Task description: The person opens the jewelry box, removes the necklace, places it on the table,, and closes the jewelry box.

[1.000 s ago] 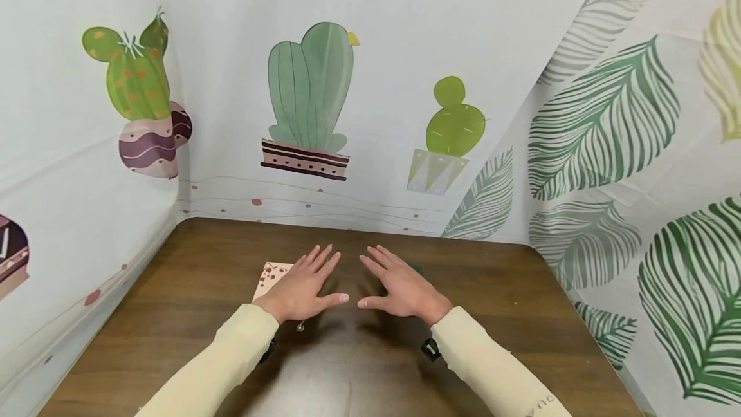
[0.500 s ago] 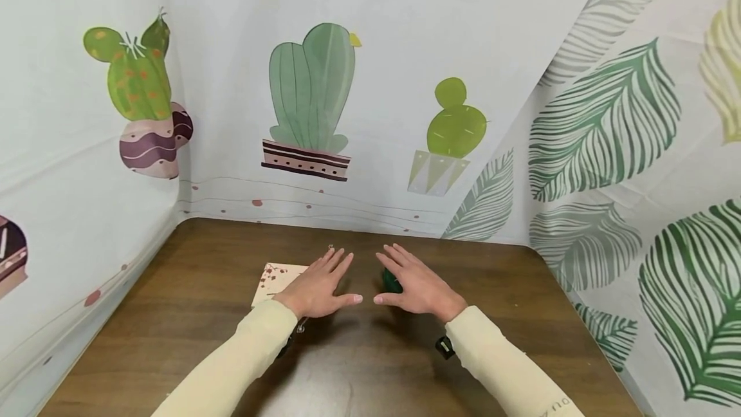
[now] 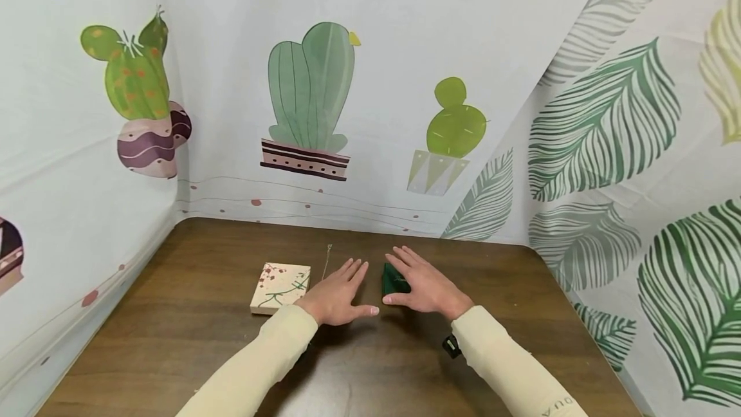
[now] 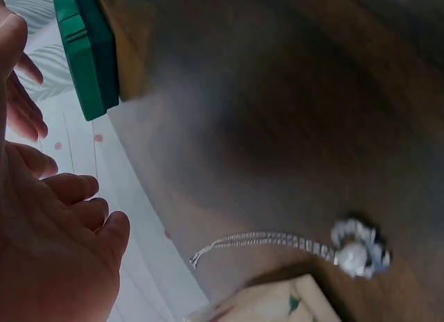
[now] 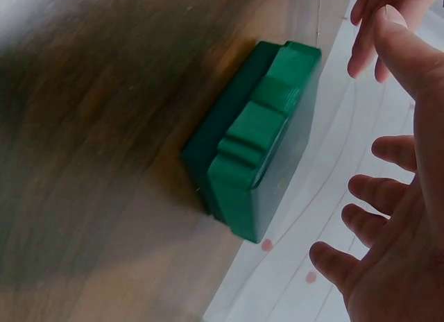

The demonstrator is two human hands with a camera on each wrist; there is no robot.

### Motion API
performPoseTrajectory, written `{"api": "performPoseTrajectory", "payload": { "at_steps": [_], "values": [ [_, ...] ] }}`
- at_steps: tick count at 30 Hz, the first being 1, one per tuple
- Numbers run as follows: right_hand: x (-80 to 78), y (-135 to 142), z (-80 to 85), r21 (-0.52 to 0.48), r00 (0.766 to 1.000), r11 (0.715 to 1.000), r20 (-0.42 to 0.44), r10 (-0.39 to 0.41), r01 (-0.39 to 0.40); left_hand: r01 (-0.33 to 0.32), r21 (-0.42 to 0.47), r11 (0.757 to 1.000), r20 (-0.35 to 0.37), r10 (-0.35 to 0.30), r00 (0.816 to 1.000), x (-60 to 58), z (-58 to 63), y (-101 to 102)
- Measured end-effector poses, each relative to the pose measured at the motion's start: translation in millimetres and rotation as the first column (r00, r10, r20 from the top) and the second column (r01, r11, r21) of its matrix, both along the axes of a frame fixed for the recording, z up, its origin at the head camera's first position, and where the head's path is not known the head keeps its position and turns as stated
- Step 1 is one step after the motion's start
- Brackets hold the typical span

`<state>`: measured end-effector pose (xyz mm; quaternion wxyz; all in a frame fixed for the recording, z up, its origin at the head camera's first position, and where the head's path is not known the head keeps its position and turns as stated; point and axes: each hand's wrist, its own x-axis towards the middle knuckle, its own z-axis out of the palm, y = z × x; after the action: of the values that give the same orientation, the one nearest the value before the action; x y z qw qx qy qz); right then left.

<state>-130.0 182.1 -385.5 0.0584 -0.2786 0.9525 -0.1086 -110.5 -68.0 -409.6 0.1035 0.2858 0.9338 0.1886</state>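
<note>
My left hand [image 3: 337, 299] hovers palm down over the table with fingers extended and nothing held. Beneath and beside it lies a silvery chain necklace [image 4: 272, 236] with a pearl-like pendant [image 4: 354, 258]; in the head view only part of the chain [image 3: 327, 261] shows past the hand. Just left of that is a flat cream box [image 3: 282, 280] printed with red blossoms and a green ribbon design. My right hand [image 3: 427, 286], fingers also spread, is above a small dark green box [image 3: 395, 280] and covers its right part. The right wrist view shows this green box [image 5: 253, 145] closed, below the palm.
A brown wood-grain table [image 3: 173, 333] spans the lower view. White cloth with printed cacti [image 3: 312, 89] hangs behind it, and leaf-patterned cloth [image 3: 602, 121] hangs on the right. Dark devices [image 3: 451, 345] are strapped under the wrists.
Both hands have drifted to the right, the left one farther. The cream box and part of the chain are now uncovered, and more of the green box shows. The objects themselves stay in place.
</note>
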Motion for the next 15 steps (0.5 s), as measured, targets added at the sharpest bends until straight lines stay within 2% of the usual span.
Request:
{"api": "performPoseTrajectory", "payload": {
  "at_steps": [15],
  "values": [
    [-6.0,15.7,-13.1,-0.006,0.997,0.999,0.067,-0.037,0.038,0.002,0.004,1.000,0.021,-0.002,1.000,-0.5,-14.5,10.8]
  ]
}}
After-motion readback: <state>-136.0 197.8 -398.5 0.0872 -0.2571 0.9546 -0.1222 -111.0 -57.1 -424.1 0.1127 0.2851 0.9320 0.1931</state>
